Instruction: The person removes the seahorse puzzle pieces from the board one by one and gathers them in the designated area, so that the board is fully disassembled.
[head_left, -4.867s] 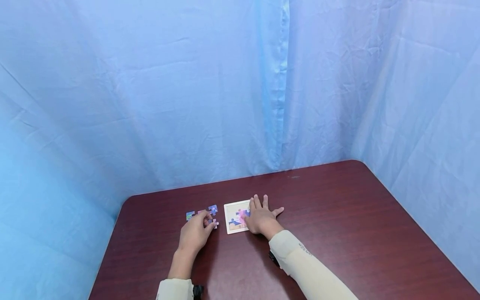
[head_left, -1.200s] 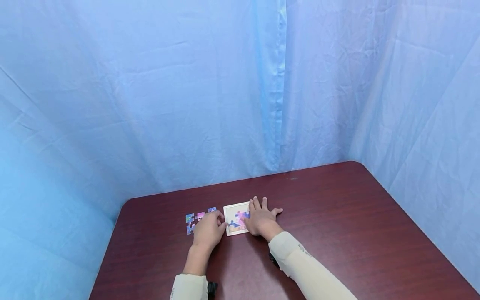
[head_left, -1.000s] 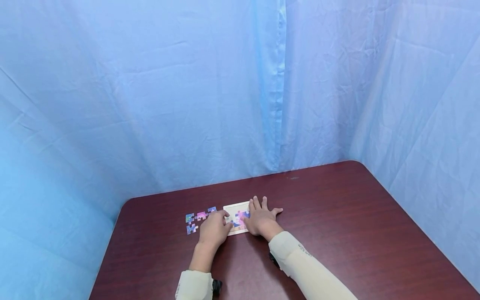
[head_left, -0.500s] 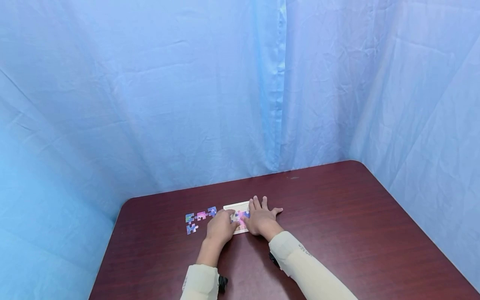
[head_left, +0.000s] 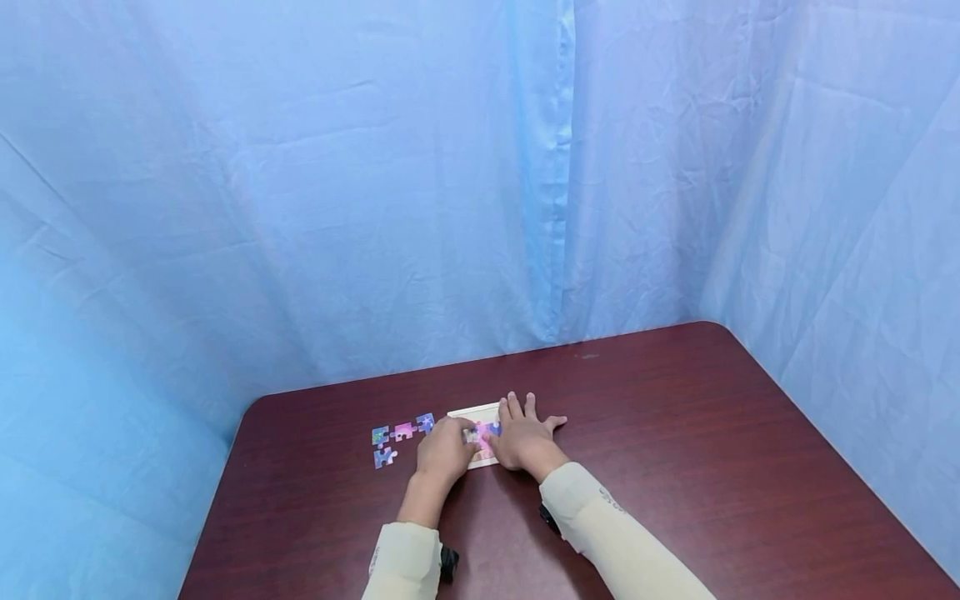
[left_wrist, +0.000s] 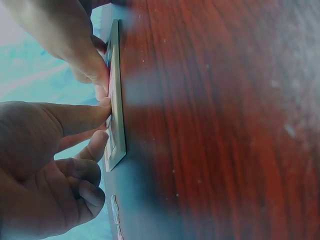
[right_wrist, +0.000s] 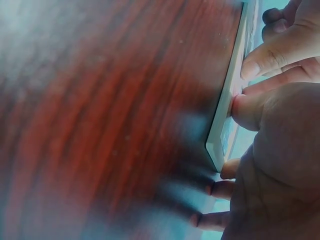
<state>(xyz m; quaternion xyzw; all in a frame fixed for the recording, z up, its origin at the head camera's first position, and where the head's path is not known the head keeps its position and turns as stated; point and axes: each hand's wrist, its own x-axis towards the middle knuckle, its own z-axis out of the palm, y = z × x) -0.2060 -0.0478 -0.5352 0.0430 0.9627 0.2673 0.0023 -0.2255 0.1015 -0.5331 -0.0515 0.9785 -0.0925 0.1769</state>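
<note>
A shallow light-coloured puzzle tray point(head_left: 474, 411) lies on the table with joined pink and blue pieces point(head_left: 482, 436) inside. Over its left part is my left hand point(head_left: 444, 448), thumb and fingers bent together at a puzzle piece mostly hidden beneath them. In the left wrist view, the left thumb and forefinger point(left_wrist: 82, 117) meet low at the tray surface. My right hand point(head_left: 522, 437) lies across the tray's right side with its fingers spread; its thumb presses on the pieces and other fingertips reach the table beyond the edge. Both hands cover much of the tray.
Left of the tray lie several loose jigsaw pieces: a blue-green one point(head_left: 380, 435), a pink one point(head_left: 403, 432), a blue one with a star point(head_left: 425, 422) and a purple one point(head_left: 385, 457). Blue curtains point(head_left: 360, 208) hang behind the dark red table point(head_left: 637, 400).
My left hand has picked a piece from the loose group and carried it right, over the tray's left part. In the last half second it barely shifts. The right hand stays in place.
</note>
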